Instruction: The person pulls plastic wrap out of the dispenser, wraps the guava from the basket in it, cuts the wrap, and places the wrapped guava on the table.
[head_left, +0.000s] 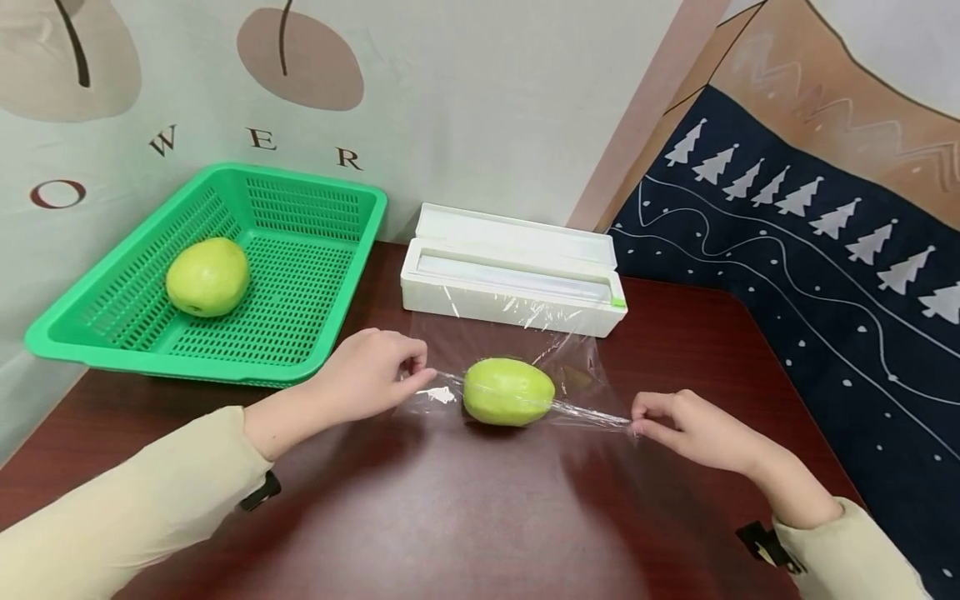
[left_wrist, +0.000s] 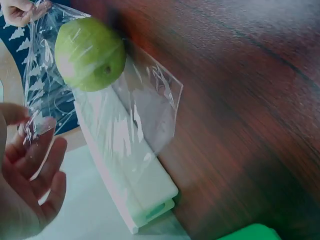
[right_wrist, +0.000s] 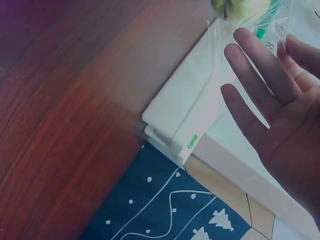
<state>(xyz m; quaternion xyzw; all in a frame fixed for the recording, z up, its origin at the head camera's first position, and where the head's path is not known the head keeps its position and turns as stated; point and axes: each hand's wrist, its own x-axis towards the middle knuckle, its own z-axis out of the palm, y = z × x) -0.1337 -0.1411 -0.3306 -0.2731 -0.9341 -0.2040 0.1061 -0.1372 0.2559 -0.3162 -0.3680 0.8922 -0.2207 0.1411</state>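
Note:
A yellow-green fruit (head_left: 508,392) sits on the table under a sheet of clear cling film (head_left: 588,411). The film runs from a white dispenser box (head_left: 502,310) behind the fruit, and its near edge is drawn across the fruit's front. To the left of the fruit, my left hand (head_left: 363,377) pinches one end of that edge between thumb and index finger. My right hand (head_left: 697,429) pinches the other end, well out to the right and slightly nearer. Seen from the right wrist, the other fingers of the right hand (right_wrist: 282,110) spread loosely.
A green plastic basket (head_left: 352,287) stands at the back left, holding a second yellow-green fruit (head_left: 207,277). The dispenser's lid (head_left: 517,233) is raised at the back. A pale printed cloth hangs behind the dark red table (head_left: 465,525), with a navy one at right.

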